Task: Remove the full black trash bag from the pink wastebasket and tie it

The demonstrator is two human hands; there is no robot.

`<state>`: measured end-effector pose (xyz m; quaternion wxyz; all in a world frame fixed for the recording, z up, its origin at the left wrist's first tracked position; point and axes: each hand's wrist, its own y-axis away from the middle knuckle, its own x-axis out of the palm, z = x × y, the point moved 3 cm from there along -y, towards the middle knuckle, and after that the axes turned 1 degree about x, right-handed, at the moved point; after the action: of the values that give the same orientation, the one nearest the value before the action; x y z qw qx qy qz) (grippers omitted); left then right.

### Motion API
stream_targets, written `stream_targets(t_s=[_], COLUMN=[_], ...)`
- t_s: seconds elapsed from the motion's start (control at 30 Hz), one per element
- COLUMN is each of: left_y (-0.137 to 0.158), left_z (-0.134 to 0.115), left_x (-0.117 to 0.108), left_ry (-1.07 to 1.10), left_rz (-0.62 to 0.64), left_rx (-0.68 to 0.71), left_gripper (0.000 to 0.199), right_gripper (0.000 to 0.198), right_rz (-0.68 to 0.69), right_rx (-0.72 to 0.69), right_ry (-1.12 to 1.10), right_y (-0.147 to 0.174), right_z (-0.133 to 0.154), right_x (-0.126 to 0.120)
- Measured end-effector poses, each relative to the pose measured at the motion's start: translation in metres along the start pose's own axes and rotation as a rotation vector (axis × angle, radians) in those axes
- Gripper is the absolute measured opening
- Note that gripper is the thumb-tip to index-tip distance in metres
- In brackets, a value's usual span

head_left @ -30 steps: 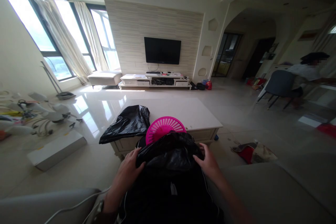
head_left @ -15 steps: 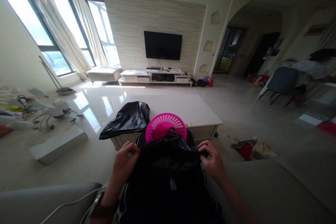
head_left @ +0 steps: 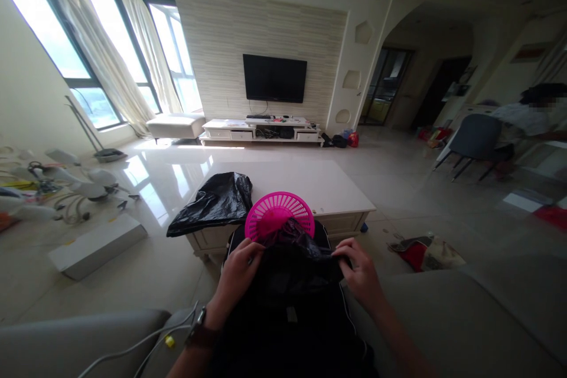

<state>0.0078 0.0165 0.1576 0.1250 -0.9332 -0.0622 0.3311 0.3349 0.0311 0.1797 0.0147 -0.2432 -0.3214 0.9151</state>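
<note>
A thin black plastic bag (head_left: 290, 260) lies stretched across my lap between both hands. My left hand (head_left: 237, 274) pinches its upper edge on the left, and my right hand (head_left: 361, 274) pinches the same edge on the right. Just beyond the bag stands a pink plastic basket (head_left: 278, 215) with slotted sides, its lower part hidden by the bag. A second black bag (head_left: 212, 204) lies crumpled on the near left corner of the white coffee table (head_left: 328, 189).
I sit on a grey sofa (head_left: 465, 319); a white cable (head_left: 133, 345) runs over its left arm. A white box (head_left: 95, 245) and scattered items lie on the floor at left, a red cloth (head_left: 427, 254) at right. A person sits on a chair (head_left: 476, 144) far right.
My left hand has moved right along the bag's edge, closer to the basket. The bag's bulging top has been pulled down and flatter, showing more of the pink basket.
</note>
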Motion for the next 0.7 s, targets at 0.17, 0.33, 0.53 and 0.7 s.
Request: stream_targets(t_s=[0.17, 0.33, 0.53, 0.7], left_y=[0.003, 0.028, 0.065, 0.071], left_z=[-0.007, -0.033, -0.016, 0.046], left_x=[-0.042, -0.053, 0.036, 0.071], left_ry=[0.119, -0.066, -0.089, -0.336], left_rz=[-0.54, -0.531, 0.251, 0.146], left_rx=[-0.012, 0.083, 0.142, 0.109], left_gripper=[0.021, 0.017, 0.055, 0.058], right_gripper=[0.03, 0.048, 0.053, 0.059], right_rz=[-0.016, 0.093, -0.061, -0.115], right_rx=[0.344, 0.543, 0.949, 0.999], right_ry=[-0.009, -0.216, -0.736, -0.918], right_y=[0.001, 0.004, 0.001, -0.006], right_z=[-0.026, -0.037, -0.022, -0.008], right_x=[-0.002, 0.011, 0.02, 0.013])
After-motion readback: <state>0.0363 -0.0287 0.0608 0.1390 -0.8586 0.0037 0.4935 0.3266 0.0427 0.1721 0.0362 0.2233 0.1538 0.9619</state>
